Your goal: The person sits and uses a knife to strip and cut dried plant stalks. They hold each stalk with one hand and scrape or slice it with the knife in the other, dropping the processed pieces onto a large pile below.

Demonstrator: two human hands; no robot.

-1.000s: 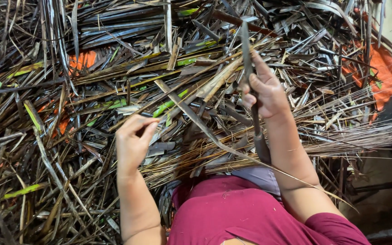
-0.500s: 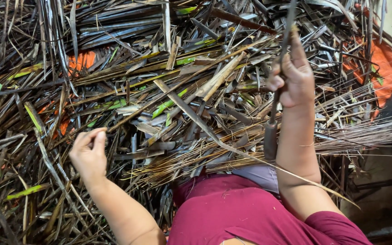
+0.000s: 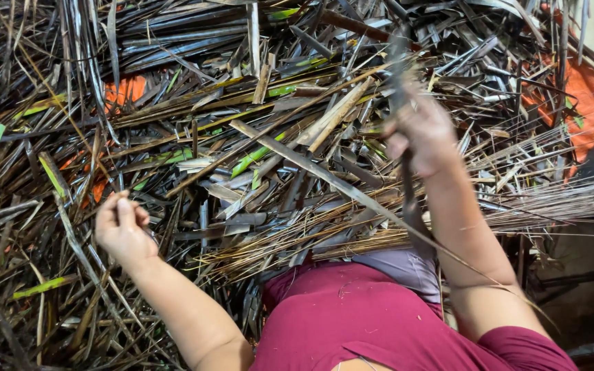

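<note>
two hands in a heap of dry leaves

while the right hand [image 3: 424, 130] is up over the heap, it is closed around a long dark leaf strip [image 3: 407, 185]. the strip goes up past the fingers and hangs down below the hand, next to the arm, as far as the grey cloth [image 3: 407, 268] at the person's waist. the hand looks blurry.

the left hand [image 3: 122, 230] is low on the other side, well apart from the right one. its fingers are curled in and pinch something thin, maybe a thin stick, but it is too small to tell.

all around lies a big heap of dry leaf strips [image 3: 256, 137], brown and grey, with a few green bits. orange cloth [image 3: 589, 103] peeks out under the heap. a bunch of thin pale sticks [image 3: 558, 199] lies just right of the right arm. the person wears a dark red top [image 3: 372, 323].
</note>
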